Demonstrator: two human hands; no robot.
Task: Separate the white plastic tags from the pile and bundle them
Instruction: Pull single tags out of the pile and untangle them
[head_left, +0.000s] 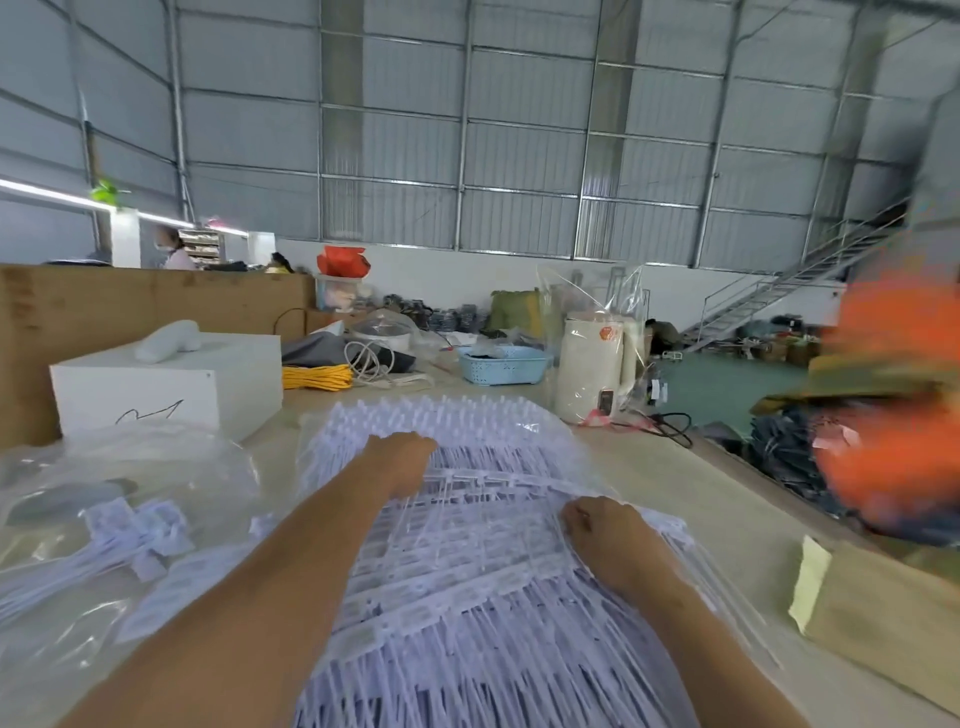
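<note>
Head view showed the left hand (402, 462) and right hand (605, 535) on the heaped pile of white plastic tags (467, 545) mid-table, fingers curled into strips; interlocked tags could snag and drag neighbours loose.

A: What sits at the back of the table?
B: A blue basket (503, 365), a cream electric kettle (596, 368) beside it, and coiled yellow cord (318, 377).
A: On the left?
B: A white box (166, 384) against cardboard (130, 306).
</note>
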